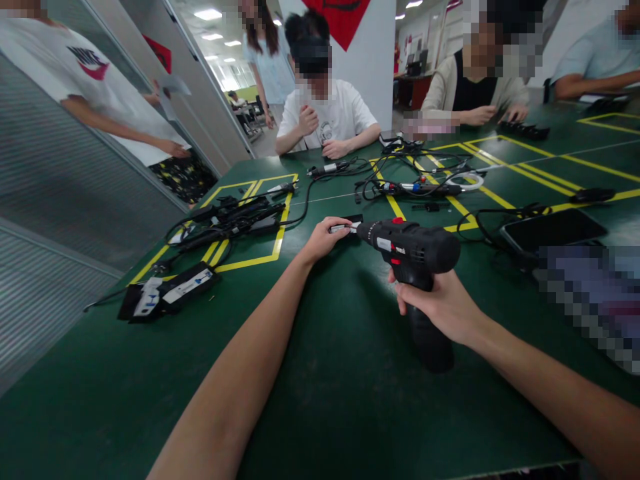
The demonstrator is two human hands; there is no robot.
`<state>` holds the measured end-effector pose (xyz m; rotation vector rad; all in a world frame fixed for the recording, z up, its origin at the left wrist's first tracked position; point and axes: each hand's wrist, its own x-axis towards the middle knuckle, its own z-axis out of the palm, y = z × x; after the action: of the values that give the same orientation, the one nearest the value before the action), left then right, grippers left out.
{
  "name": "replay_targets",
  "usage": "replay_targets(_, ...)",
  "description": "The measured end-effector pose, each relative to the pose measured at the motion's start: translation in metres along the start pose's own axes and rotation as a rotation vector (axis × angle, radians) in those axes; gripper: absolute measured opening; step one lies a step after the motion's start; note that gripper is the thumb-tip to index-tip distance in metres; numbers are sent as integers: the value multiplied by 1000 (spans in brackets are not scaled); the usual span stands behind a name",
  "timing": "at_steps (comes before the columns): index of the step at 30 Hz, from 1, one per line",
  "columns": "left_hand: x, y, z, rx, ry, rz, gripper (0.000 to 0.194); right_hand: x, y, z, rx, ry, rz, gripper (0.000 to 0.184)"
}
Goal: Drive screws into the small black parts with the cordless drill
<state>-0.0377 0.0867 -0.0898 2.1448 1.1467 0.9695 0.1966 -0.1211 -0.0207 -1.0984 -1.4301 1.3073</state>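
My right hand (pixel 445 303) is wrapped round the grip of a black cordless drill (pixel 407 247) with red switches. The drill points left and away from me, and its bit end reaches a small black and white part (pixel 354 225) lying on the green table (pixel 320 373). My left hand (pixel 327 237) holds that part down, fingers pressed on its left side. The drill's chuck covers some of the part, so I cannot make out whether the bit sits in a screw.
Bundled black cables and adapters (pixel 235 217) lie in a yellow-taped area at left, near flat black and white pieces (pixel 187 283). More cables and a soldering-iron-like tool (pixel 420 189) lie beyond the drill. A phone (pixel 553 230) is at right. Several people sit or stand around.
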Motion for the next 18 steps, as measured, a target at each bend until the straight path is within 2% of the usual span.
replay_targets(18,2,-4,0,1,1,11,31,-1,1,-1,-14,-8,-3,12)
